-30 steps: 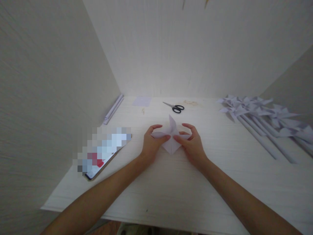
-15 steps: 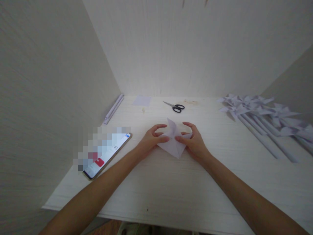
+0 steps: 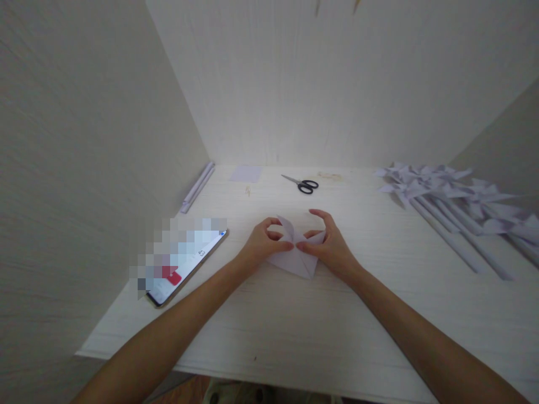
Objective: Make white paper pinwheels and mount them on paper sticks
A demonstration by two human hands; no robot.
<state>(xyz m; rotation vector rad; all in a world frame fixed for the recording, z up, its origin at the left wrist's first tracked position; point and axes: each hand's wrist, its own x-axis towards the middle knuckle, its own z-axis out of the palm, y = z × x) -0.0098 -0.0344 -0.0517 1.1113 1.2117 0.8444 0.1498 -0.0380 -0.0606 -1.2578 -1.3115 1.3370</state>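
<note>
A phone lies at the left of the pale wood-grain desk, its long side slanting toward the far right, with part of its screen blurred out. Behind it, rolled paper strips rest along the left wall. The left hand curls over a folded white paper piece, its thumb and fingertips pinching the left flap. That piece lies flat near the middle of the desk, close in front of the person; its nearest corner points toward the person and a little rightward, and its long axis runs roughly near to far (the folds make the outline hard to trace). The right hand pinches the right flap, thumb almost meeting the left thumb. Farther back sit a small paper square and black-handled scissors. At the right, paper pinwheels on rolled sticks lie in a row. Plain light walls enclose the desk on three sides.
</note>
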